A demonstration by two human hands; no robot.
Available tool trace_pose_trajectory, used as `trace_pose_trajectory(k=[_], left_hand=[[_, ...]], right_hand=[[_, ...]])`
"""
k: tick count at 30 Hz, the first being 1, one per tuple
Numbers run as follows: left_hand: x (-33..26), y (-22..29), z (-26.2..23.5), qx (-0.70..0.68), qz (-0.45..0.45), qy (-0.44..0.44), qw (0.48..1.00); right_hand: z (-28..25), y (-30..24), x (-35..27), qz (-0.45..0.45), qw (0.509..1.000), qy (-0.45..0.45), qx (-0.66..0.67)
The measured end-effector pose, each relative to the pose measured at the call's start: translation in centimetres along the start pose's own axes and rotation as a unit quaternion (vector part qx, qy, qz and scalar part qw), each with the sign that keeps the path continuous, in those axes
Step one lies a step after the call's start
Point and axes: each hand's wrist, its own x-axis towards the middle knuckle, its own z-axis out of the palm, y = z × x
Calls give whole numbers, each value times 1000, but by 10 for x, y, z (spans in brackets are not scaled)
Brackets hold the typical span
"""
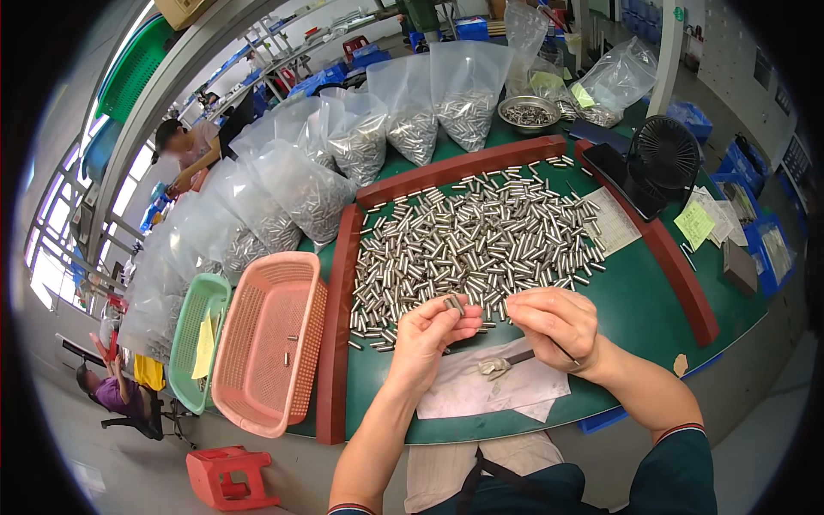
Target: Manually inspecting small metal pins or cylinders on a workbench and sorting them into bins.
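My left hand (429, 339) pinches a short steel cylinder (453, 304) between thumb and fingers, its end tilted up. Close by on the right, my right hand (556, 324) is closed, with thumb and fingertips pressed together. A thin dark rod (563, 350) sticks out below its palm; whatever lies at the fingertips is hidden. Beyond both hands spreads a big pile of loose steel cylinders (481, 240) on the green tabletop (639, 287). Beneath my hands lies a stained white cloth (463, 399), with a crumpled pale rag (494, 367) on it.
Dark red rails (339, 343) border the pile. Left of them stand a pink basket (225, 378) holding a few cylinders and a green basket (180, 369). Filled plastic bags (468, 77) line the back. A black fan (663, 154) stands right. Two other people are at the left.
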Motion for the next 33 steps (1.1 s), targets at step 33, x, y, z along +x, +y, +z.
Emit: trace_pose_trajectory(k=[33], left_hand=[[-72, 43, -36, 721, 227, 111, 645]], right_hand=[[8, -1, -3, -15, 1000, 7, 10]])
